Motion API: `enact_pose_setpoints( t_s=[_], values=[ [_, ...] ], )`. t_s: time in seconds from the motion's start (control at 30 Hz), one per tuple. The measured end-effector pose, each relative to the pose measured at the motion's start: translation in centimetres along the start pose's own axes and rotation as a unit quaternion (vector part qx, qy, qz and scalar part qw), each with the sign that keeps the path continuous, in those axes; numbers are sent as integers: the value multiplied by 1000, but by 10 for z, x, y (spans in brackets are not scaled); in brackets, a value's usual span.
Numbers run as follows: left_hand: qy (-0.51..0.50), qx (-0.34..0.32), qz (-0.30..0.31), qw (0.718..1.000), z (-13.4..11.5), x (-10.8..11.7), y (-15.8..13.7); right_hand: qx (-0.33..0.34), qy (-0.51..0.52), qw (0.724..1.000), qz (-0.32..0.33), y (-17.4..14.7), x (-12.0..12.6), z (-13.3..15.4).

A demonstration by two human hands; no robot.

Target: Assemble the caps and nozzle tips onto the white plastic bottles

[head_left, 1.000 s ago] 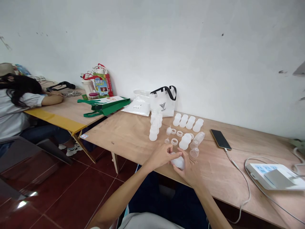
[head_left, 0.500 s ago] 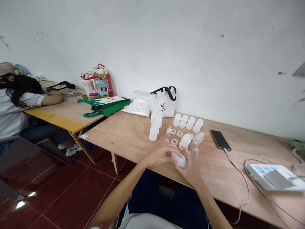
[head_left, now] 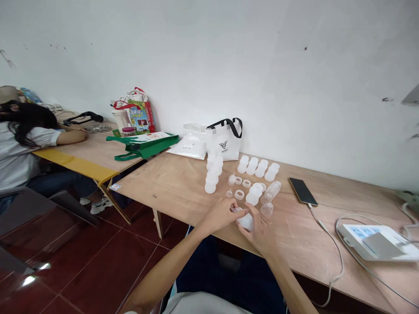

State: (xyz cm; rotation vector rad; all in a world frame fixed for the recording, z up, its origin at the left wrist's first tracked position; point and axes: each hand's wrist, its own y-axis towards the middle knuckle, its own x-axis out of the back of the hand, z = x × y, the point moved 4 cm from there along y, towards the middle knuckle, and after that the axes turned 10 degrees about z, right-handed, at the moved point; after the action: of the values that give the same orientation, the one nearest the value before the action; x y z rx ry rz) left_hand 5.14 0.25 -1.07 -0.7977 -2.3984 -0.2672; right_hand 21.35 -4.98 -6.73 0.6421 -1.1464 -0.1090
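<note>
Near the table's front edge, a small white baby bottle (head_left: 246,223) lies tilted between my hands. My right hand (head_left: 262,233) is wrapped round its body. My left hand (head_left: 225,214) is closed at its left end, the fingers hiding most of that end. Just beyond stands another white bottle (head_left: 254,194). Clear ring collars (head_left: 239,194) and clear nipples (head_left: 229,193) lie left of it. A row of clear caps (head_left: 266,209) stands to its right. Several white bottles (head_left: 262,168) line up at the back, and more bottles (head_left: 211,181) stand in a group on the left.
A white tote bag (head_left: 225,146) and a white plastic package (head_left: 190,146) rest against the wall. A phone (head_left: 303,192) on a cable and a white power strip (head_left: 379,242) lie at right. At left, a person (head_left: 29,139) leans on another table holding bags.
Both hands and the bottle have shifted slightly left. My left hand has turned at the bottle's end, its fingers now bent over it. The things on the table have not moved.
</note>
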Motion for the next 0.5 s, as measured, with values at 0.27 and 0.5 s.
enact_pose_setpoints(
  t_s=[0.27, 0.5],
  values=[
    [-76, -153, 115, 979, -13, 7, 0, -65, 112, 992, 7, 2, 5, -6],
    [-75, -128, 104, 983, -16, 8, -5, -64, 142, 988, 19, 3, 6, -5]
  ],
)
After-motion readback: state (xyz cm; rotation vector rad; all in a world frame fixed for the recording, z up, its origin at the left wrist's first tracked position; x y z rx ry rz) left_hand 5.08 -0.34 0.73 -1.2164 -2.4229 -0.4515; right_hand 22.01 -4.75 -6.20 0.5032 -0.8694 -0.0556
